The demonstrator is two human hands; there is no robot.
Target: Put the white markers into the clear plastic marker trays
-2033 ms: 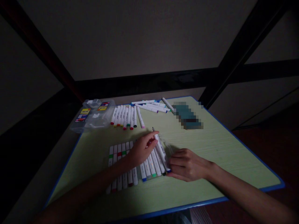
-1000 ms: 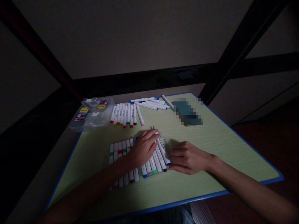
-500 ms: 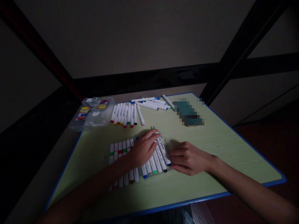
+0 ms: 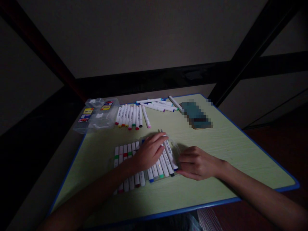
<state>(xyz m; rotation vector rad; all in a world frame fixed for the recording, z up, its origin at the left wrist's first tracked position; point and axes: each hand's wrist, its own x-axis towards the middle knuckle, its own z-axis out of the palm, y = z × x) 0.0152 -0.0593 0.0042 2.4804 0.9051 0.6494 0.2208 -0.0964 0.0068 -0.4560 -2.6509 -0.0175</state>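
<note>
My left hand (image 4: 150,152) reaches over a row of white markers in a clear plastic case (image 4: 156,180). Its thumb and fingers close about the upper part of the rightmost marker (image 4: 170,154), which lies slanted, its blue end toward me. My right hand (image 4: 196,163) is curled at the case's right edge, close to that blue end; its fingertips are partly hidden against the clear plastic. Left of it, partly under my left forearm, lies another row of white markers (image 4: 117,150) with coloured bands.
An open clear case (image 4: 98,120) with coloured labels stands at the table's back left. Beside it, several markers (image 4: 130,117) lie in a row, with a loose pile (image 4: 158,105) farther back. A pixelated greenish flat object (image 4: 196,115) lies at right. Blue edging borders the table (image 4: 231,154).
The whole view has shifted slightly, so things appear a little farther right. Both hands keep nearly the same places on the markers and the case.
</note>
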